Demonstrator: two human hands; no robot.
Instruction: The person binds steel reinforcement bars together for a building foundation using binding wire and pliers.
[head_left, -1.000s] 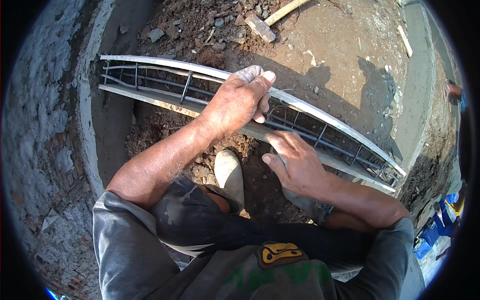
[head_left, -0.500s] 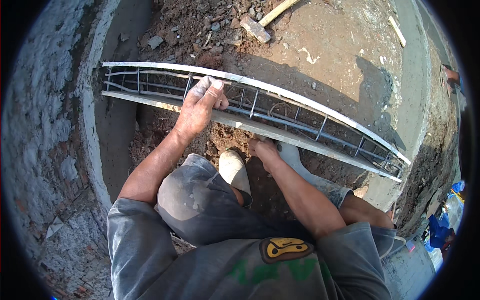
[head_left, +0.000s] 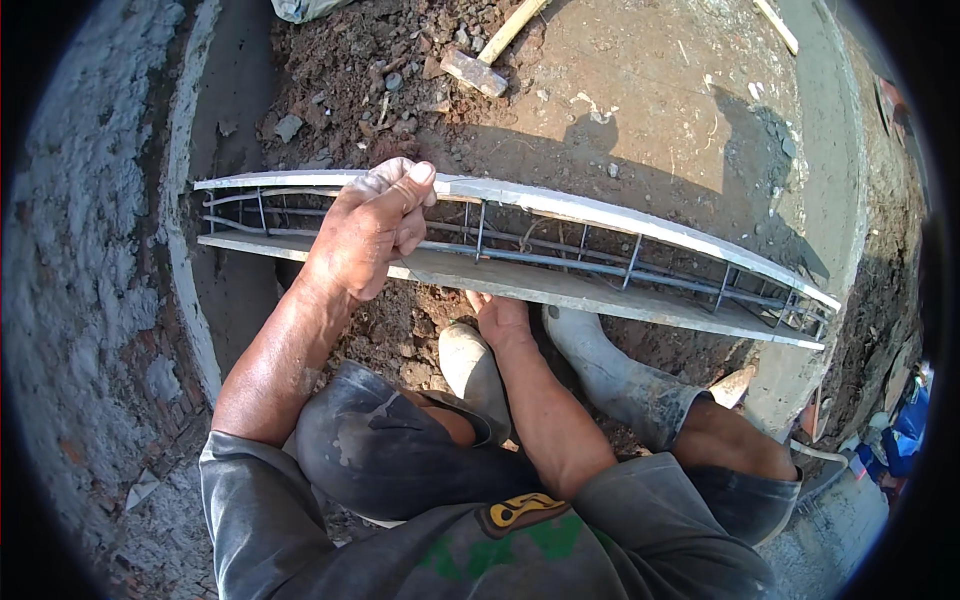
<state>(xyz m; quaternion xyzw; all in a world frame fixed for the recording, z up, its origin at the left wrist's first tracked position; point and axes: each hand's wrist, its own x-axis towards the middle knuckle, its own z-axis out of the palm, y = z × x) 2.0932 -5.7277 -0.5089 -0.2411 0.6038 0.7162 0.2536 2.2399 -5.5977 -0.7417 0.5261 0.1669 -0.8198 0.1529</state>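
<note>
A long steel rebar cage (head_left: 578, 262) lies between two narrow formwork boards, with thin stirrups crossing it. My left hand (head_left: 372, 225) is closed above the cage, its thumb pressed on the curled index finger near the edge of the far board (head_left: 560, 203). Whatever it pinches, if anything, is hidden. Low beside the near board (head_left: 560, 285), my right hand (head_left: 503, 318) reaches under the board's lower edge. That board hides most of its fingers.
Concrete beams, one at left (head_left: 232, 110) and one at right (head_left: 832, 150), flank the boards' ends. Beyond lie loose soil with stones (head_left: 345, 80) and a wooden-handled hammer (head_left: 476, 72). My boots (head_left: 472, 370) stand close to the near board. A rough wall (head_left: 80, 250) rises at left.
My left hand has shifted from over the rebar to the far board's edge, still closed. My right hand has moved left along the near board. The whole view has tilted slightly.
</note>
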